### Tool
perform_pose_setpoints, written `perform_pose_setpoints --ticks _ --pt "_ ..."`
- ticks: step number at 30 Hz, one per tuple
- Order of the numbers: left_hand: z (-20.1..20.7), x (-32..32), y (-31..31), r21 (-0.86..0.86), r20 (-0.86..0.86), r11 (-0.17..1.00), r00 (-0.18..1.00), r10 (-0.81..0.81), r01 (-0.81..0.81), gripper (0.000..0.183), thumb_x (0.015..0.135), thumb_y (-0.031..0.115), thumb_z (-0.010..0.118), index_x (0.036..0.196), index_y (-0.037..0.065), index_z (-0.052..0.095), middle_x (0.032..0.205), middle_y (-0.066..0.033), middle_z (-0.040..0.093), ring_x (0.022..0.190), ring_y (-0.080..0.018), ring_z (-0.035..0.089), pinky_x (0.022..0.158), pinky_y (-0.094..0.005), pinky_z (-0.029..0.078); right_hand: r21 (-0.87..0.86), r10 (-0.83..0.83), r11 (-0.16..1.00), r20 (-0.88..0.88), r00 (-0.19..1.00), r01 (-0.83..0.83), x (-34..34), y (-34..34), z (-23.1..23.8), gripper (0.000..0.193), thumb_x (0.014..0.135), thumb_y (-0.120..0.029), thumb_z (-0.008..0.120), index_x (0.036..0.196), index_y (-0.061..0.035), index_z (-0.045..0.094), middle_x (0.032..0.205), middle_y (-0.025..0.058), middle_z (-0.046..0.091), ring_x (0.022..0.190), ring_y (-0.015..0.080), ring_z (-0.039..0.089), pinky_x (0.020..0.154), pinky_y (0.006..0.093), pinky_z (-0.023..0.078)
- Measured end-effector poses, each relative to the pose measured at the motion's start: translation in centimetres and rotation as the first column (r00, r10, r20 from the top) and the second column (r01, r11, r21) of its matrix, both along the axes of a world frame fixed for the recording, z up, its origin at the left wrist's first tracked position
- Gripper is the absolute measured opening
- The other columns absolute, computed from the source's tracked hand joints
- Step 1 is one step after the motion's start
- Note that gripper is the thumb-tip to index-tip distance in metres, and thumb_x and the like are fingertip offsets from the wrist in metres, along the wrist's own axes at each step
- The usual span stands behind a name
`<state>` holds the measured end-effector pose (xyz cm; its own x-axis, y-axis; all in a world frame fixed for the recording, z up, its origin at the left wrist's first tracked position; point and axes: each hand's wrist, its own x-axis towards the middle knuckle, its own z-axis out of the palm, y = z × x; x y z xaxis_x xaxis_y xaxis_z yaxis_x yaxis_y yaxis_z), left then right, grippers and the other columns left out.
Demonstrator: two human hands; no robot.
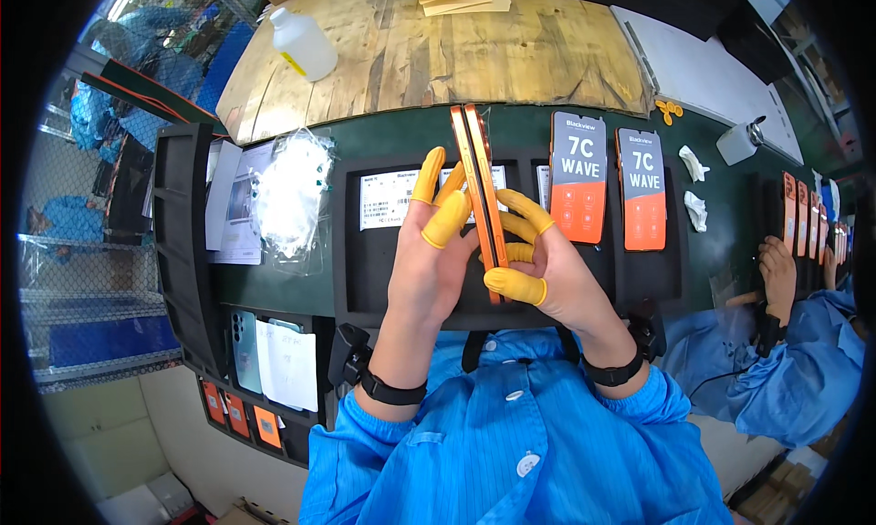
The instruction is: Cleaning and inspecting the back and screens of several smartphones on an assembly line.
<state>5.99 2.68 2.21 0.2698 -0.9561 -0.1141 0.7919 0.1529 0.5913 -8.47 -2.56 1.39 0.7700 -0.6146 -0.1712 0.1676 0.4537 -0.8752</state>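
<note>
A broad slab of rough, grainy wood (474, 51) spans the back of the bench, with a dark green mat (383, 133) in front of it. On the mat sits a matte black moulded tray (365, 279) with shallow rectangular pockets; a second black tray (178, 242) stands on edge at the left. Beside that lies a crinkled clear plastic bag (290, 197) of white stuff, and a white plastic bottle (304, 43) lies on the wood.

Two flat phones (610, 183) rest face up in the tray, their screens covered by glossy grey-and-orange films. A third, an orange phone (481, 192), slim with rounded corners, is held edge-on and upright above the tray's middle pocket. The left hand (429, 260) presses its left face and the right hand (547, 270) its right, both clamped on it. Smooth yellow rubber cots cover the fingertips: three show on the left hand, three on the right. Each wrist wears one black band.
</note>
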Motion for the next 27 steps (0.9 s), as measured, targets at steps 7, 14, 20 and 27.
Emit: perform_pose_setpoints --ticks 7,14,20,27 --pt "-0.3 -0.2 -0.2 0.059 0.248 0.998 0.968 -0.049 0.035 0.082 0.078 0.002 0.07 0.143 0.006 0.021 0.132 -0.0123 0.042 0.114 -0.0203 0.05 0.094 -0.0351 0.044 -0.147 -0.005 0.989 -0.018 1.0 0.002 -0.3 0.3 -0.8 0.092 0.073 -0.009 0.079 0.143 -0.0008 0.021 0.137 0.0115 0.038 0.113 0.0199 0.052 0.085 0.0303 0.049" --pt "1.1 0.0 0.3 0.128 0.374 0.992 0.925 -0.061 0.014 0.088 0.069 0.006 0.078 0.14 0.004 0.027 0.12 -0.0092 0.052 0.11 -0.0198 0.053 0.095 -0.035 0.043 -0.079 0.021 0.997 0.053 0.998 -0.017 -0.2 1.1 -1.2 0.096 0.071 -0.006 0.08 0.144 -0.0037 0.02 0.141 0.0099 0.033 0.121 0.0201 0.045 0.094 0.0328 0.044" --pt "0.5 0.2 0.4 -0.072 0.536 0.996 0.844 -0.007 0.054 0.11 0.064 -0.004 0.078 0.148 0.013 0.009 0.134 -0.0134 0.041 0.121 -0.0245 0.046 0.1 -0.0397 0.041 0.012 -0.015 1.0 0.204 0.979 0.013 0.1 0.2 -2.5 0.111 0.068 -0.004 0.082 0.148 -0.0153 0.007 0.142 0.0122 0.032 0.13 0.0237 0.035 0.107 0.0378 0.03" --pt "-0.9 1.2 2.1 -0.082 0.815 0.971 0.575 -0.064 0.225 0.109 0.064 0.003 0.08 0.148 0.011 0.012 0.145 -0.0131 0.033 0.133 -0.025 0.036 0.106 -0.0383 0.032 -0.565 0.119 0.812 -0.091 0.989 -0.15 0.3 -2.2 -1.8 0.101 0.063 -0.011 0.083 0.144 -0.0065 0.022 0.136 0.016 0.042 0.129 0.0274 0.04 0.106 0.0357 0.032"
